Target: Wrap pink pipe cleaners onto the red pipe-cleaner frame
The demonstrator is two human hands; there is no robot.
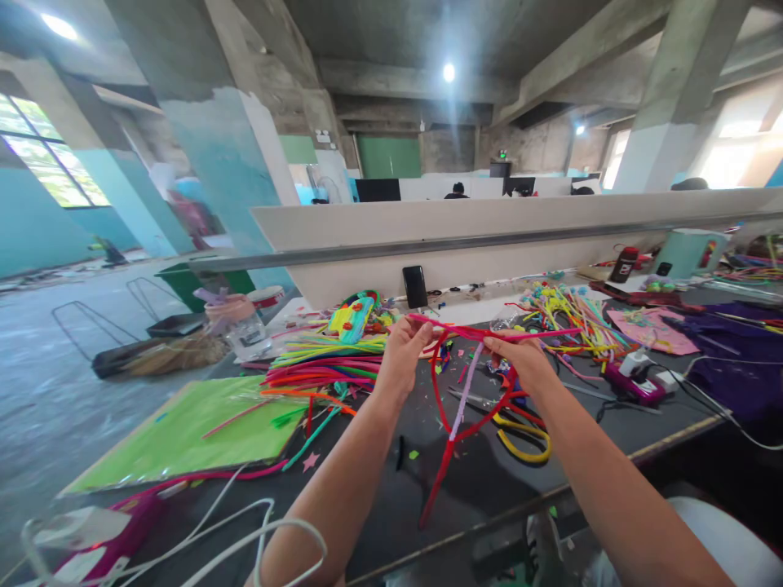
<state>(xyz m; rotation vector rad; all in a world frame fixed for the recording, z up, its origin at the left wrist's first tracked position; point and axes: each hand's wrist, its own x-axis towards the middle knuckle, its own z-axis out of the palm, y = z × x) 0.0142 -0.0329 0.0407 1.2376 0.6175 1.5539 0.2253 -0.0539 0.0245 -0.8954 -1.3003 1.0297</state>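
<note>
Holding the work up in front of you, above the dark table [379, 489], you keep it clear of the clutter so the loose ends can hang free. Your left hand [404, 352] is pinched shut, thumb against fingertips, on the top of the red pipe cleaner [441, 473] where the near-left end of a pink pipe cleaner [550, 333] meets it. Your right hand [524, 360] is closed in a narrow pinch on that pink pipe cleaner further along, and its free length runs out to the right past your knuckles. The two grips sit close together, which likely keeps the short stretch between them taut and easy to control. A lilac stem [466, 390] drops from just beside your right fingertips and crosses the red one low down. The red one bends into a loop and trails to a point near the table's near edge.

On the table to the left lies a bundle of coloured stems [318, 363], within reach of your left hand, and nearer still a green sheet [183, 432]. A yellow loop [526, 448] rests under your right forearm. Further off, a phone [415, 286] leans upright against the white partition [489, 220], seemingly propped to face you
</note>
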